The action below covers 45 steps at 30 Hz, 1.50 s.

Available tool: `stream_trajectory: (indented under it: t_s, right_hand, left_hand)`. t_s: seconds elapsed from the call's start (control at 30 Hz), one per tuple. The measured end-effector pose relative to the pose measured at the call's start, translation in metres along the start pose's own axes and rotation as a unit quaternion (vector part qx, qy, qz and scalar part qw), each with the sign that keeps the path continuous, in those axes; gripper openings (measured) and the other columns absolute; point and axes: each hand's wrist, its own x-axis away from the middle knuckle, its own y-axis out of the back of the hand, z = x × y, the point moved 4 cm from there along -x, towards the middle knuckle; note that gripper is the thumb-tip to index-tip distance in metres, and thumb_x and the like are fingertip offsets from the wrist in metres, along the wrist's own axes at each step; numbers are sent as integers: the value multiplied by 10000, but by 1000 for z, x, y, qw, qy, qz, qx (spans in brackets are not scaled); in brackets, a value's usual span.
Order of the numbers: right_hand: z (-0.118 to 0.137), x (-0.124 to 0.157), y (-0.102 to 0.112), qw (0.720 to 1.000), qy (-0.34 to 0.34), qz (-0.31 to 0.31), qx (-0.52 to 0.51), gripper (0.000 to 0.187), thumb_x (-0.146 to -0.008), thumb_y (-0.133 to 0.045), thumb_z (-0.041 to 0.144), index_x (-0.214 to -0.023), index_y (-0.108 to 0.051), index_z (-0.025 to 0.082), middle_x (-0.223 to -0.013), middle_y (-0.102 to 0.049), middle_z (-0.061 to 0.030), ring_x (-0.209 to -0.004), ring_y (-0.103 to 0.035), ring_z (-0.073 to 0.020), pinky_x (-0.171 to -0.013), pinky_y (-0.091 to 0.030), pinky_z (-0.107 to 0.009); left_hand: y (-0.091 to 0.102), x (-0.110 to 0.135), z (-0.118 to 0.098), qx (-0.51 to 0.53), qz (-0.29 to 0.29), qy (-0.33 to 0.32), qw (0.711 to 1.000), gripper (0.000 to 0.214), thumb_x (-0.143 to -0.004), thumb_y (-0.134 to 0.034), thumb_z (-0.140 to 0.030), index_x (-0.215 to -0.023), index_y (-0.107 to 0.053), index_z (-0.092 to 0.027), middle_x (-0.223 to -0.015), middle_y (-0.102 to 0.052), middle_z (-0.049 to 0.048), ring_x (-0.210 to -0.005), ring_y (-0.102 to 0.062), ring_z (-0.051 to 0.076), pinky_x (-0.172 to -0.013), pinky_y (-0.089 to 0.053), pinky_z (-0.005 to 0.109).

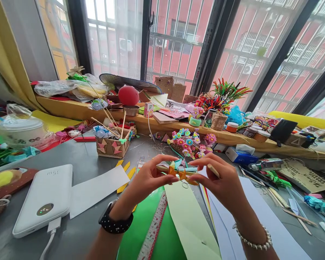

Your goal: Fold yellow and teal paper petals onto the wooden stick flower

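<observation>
Both hands pinch one small folded-paper piece [182, 174] near its two ends: the left hand [155, 176] closed on it with thumb below and fingers above, the right hand [223, 177] much the same, a pale stick [213, 170] poking out between its fingers. The piece is held up between the fingertips, orange folds towards us and a teal bit [178, 163] behind; from here I can't make out how the parts join. Below the grip lie a pale green sheet [192, 216] and, to its left, a patterned ruler [154, 227]; just beyond the grip is a cluster of small flowers [188, 142]. I'd judge the piece very light, fairly crisp along its creases yet easily crushed, and not slippery. Best to take it by the ends, gently, keeping pressure off those orange folds
</observation>
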Motion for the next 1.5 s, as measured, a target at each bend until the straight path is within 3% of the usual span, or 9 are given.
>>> stream_trajectory:
  t_s: [0.13,0.23,0.43,0.73,1.1,1.2,1.33,1.4,1.5]
  right_hand:
    - [-1,-2,-10,997,26,59,-45,143,-713,-646,331,-757,-648,195,-761,-558,-18,-648,-548,-117,-550,-437,-219]
    - [-2,-2,-14,992,20,88,-83,126,-730,-632,309,-718,-629,184,-748,-548,-9,-614,-527,-99,-526,-422,-209]
    - [-6,-1,-19,988,1,105,-114,168,-717,-643,312,-657,-587,166,-713,-533,3,-485,-394,-60,-410,-314,-185]
    - [1,-1,-18,986,9,135,-93,40,-726,-640,196,-710,-610,174,-680,-527,23,-515,-393,-64,-472,-334,-183]
    - [2,-2,-17,992,-4,113,-63,81,-717,-647,196,-663,-589,174,-580,-496,46,-509,-411,-75,-470,-332,-190]
    - [0,-2,-16,992,-13,102,-69,81,-724,-636,217,-668,-595,175,-591,-500,39,-508,-407,-77,-469,-336,-196]
    - [-8,-2,-13,989,-73,52,-116,98,-731,-619,246,-685,-585,167,-583,-491,34,-490,-374,-73,-447,-315,-202]
    - [-13,-1,-13,984,-104,25,-141,107,-726,-617,261,-694,-581,166,-518,-406,59,-464,-322,-68,-424,-279,-200]
    - [-15,0,-15,975,-129,12,-180,135,-719,-621,292,-699,-580,165,-487,-340,74,-456,-288,-66,-416,-254,-203]
  left_hand:
    - [-5,-2,4,1,39,4,999,333,-651,-678,-194,-973,-592,-194,-750,-619,-5,-668,-580,115,-590,-446,217]
    - [-8,-3,5,24,60,9,998,332,-662,-666,-186,-985,-593,-208,-777,-619,-1,-658,-577,109,-582,-454,222]
    - [-9,-1,5,38,80,22,996,323,-654,-671,-177,-969,-604,-210,-708,-625,-7,-609,-571,100,-578,-461,224]
    - [-9,-1,7,26,82,44,995,319,-643,-681,-175,-949,-602,-217,-715,-627,-22,-636,-569,93,-609,-441,209]
    - [-11,-2,9,55,80,61,993,311,-628,-686,-144,-923,-600,-192,-709,-616,-21,-640,-578,103,-618,-448,234]
    - [-8,-2,7,69,62,45,995,511,-623,-691,-142,-1099,-525,-227,-684,-589,-36,-636,-586,111,-606,-445,233]
    - [-5,0,2,121,49,4,991,923,-607,-705,-153,-1342,-172,-313,-855,-635,25,-805,-609,177,-670,-456,273]
    - [-6,1,0,130,41,-13,991,965,-595,-715,-163,-1352,-134,-312,-951,-630,55,-916,-582,207,-716,-459,296]
    - [-8,-1,0,125,7,-34,992,863,-637,-689,-162,-1338,-202,-291,-983,-625,52,-982,-561,208,-812,-440,323]
